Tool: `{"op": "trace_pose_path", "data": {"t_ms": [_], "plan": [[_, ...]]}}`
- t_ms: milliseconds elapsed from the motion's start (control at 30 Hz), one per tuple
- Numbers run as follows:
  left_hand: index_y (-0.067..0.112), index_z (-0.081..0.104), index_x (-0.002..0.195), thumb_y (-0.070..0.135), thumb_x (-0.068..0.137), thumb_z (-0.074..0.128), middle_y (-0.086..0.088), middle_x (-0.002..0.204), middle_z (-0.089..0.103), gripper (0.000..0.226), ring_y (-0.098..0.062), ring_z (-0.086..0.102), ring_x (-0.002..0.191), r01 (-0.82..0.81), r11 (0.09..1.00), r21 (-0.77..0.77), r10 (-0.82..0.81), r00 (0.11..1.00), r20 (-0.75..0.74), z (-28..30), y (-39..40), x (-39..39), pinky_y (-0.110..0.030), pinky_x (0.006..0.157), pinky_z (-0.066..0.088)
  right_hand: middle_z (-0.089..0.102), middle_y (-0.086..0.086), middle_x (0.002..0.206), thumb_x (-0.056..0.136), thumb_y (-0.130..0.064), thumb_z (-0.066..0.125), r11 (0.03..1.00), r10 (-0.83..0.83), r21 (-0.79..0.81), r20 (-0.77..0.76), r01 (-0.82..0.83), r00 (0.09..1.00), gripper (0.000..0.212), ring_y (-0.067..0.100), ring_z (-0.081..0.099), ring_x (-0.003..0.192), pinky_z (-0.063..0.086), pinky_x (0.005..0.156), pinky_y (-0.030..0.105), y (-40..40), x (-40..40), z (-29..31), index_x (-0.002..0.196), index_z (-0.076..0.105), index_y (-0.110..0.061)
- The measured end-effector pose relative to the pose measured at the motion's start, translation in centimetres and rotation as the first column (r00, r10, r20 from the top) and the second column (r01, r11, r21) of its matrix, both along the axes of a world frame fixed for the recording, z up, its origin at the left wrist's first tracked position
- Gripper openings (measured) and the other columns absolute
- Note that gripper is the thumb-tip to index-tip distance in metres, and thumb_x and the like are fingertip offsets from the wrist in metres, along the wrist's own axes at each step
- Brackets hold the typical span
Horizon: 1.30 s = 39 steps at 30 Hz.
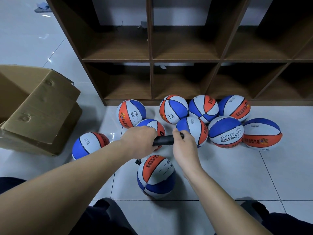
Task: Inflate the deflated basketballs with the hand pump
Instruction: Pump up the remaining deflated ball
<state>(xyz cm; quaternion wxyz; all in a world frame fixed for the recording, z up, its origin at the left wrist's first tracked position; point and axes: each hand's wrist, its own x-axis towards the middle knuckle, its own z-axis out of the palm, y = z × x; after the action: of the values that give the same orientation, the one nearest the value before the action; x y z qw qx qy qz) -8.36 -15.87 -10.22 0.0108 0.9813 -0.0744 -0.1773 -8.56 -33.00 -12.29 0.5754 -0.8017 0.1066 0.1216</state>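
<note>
Both hands wrapped round the short black plastic hand pump (163,140), lying sideways: left hand (140,140) gripping barrel, right hand (183,145) the handle end; saggy red-white-blue basketball (155,176) sits just below.

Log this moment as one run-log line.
left hand: grips hand pump | right hand: grips pump | nearest basketball: on floor, looks soft

White tiled floor (220,175) carries basketballs (155,177), cardboard box (39,109), wooden shelf (150,61).
</note>
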Motion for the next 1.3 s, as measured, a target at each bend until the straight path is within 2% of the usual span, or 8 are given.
{"op": "trace_pose_path", "data": {"t_ms": [167,333,500,600,767,967,1133,1300], "plan": [[0.027,0.06,0.095,0.04,0.1,0.06,0.003,0.076,0.059,0.014,-0.015,0.054,0.065,0.03,0.999,0.021,-0.031,0.999,0.016,0.2,0.1,0.2,-0.031,0.056,0.041,0.045,-0.005,0.062,0.105,-0.034,0.058,0.995,0.028,0.096,-0.127,-0.016,0.992,0.031,0.019,0.04,0.061,0.035,0.061,0.033,-0.8,1.0,-0.3,0.081,0.053,-0.014],[0.028,0.055,0.088,0.039,0.097,0.063,0.002,0.076,0.058,0.016,-0.015,0.053,0.066,0.011,1.0,0.028,-0.011,1.0,-0.007,0.0,0.9,0.3,-0.031,0.056,0.041,0.039,0.004,0.069,0.09,-0.03,0.055,0.998,-0.035,0.055,-0.129,0.043,0.991,0.019,0.023,0.032,0.067,0.035,0.065,0.042,-2.9,2.1,-0.5,0.076,0.05,-0.018],[0.029,0.047,0.073,0.036,0.094,0.065,0.001,0.075,0.06,0.028,-0.015,0.055,0.066,-0.032,0.999,-0.003,0.032,0.999,-0.027,0.3,1.6,0.5,-0.03,0.056,0.043,0.036,-0.002,0.058,0.094,-0.021,0.055,0.974,-0.221,0.039,-0.076,0.224,0.972,0.03,0.022,0.032,0.059,0.027,0.054,0.031,-6.8,3.7,0.6,0.069,0.038,-0.018],[0.028,0.048,0.074,0.036,0.093,0.063,0.001,0.075,0.06,0.025,-0.017,0.057,0.066,-0.031,1.0,-0.004,0.031,0.999,0.01,0.2,1.1,0.5,-0.032,0.057,0.049,0.038,-0.014,0.046,0.099,-0.015,0.055,0.963,-0.257,0.057,-0.08,0.262,0.963,0.041,0.008,0.036,0.043,0.031,0.043,0.021,-7.5,4.0,0.7,0.062,0.036,-0.018],[0.028,0.056,0.088,0.028,0.097,0.059,0.001,0.077,0.06,0.009,-0.017,0.056,0.066,-0.017,0.999,0.048,0.016,1.0,0.009,0.0,0.8,0.2,-0.031,0.057,0.044,0.036,0.0,0.064,0.096,-0.019,0.054,0.947,-0.318,0.039,-0.036,0.32,0.947,0.034,0.022,0.032,0.064,0.028,0.058,0.033,-5.8,3.3,-0.3,0.069,0.034,-0.018],[0.026,0.056,0.091,0.023,0.097,0.056,0.001,0.076,0.058,0.006,-0.02,0.054,0.066,-0.021,0.999,0.044,0.021,1.0,0.016,-0.3,-0.1,-0.3,-0.03,0.055,0.037,0.035,-0.009,0.053,0.096,-0.018,0.051,0.968,-0.249,-0.045,-0.013,0.249,0.968,0.037,0.023,0.033,0.061,0.029,0.061,0.037,-3.7,2.2,-0.8,0.063,0.033,-0.02],[0.025,0.058,0.09,0.03,0.099,0.056,0.002,0.074,0.057,0.01,-0.017,0.05,0.061,-0.011,1.0,0.02,0.01,0.999,0.038,-0.5,-0.8,-0.3,-0.03,0.054,0.037,0.04,-0.005,0.057,0.092,-0.025,0.048,0.985,-0.163,-0.061,0.01,0.164,0.987,0.029,0.025,0.037,0.064,0.038,0.063,0.041,-2.0,1.4,-0.8,0.067,0.036,-0.017],[0.025,0.061,0.091,0.029,0.098,0.057,0.002,0.073,0.057,0.009,-0.016,0.052,0.061,0.004,1.0,0.002,-0.004,0.998,0.057,-1.0,-1.1,-0.3,-0.031,0.052,0.036,0.042,-0.003,0.064,0.102,-0.02,0.049,0.994,-0.068,-0.086,0.027,0.07,0.997,0.033,0.021,0.039,0.064,0.033,0.062,0.036,-1.0,0.6,-0.8,0.07,0.041,-0.018]]}}
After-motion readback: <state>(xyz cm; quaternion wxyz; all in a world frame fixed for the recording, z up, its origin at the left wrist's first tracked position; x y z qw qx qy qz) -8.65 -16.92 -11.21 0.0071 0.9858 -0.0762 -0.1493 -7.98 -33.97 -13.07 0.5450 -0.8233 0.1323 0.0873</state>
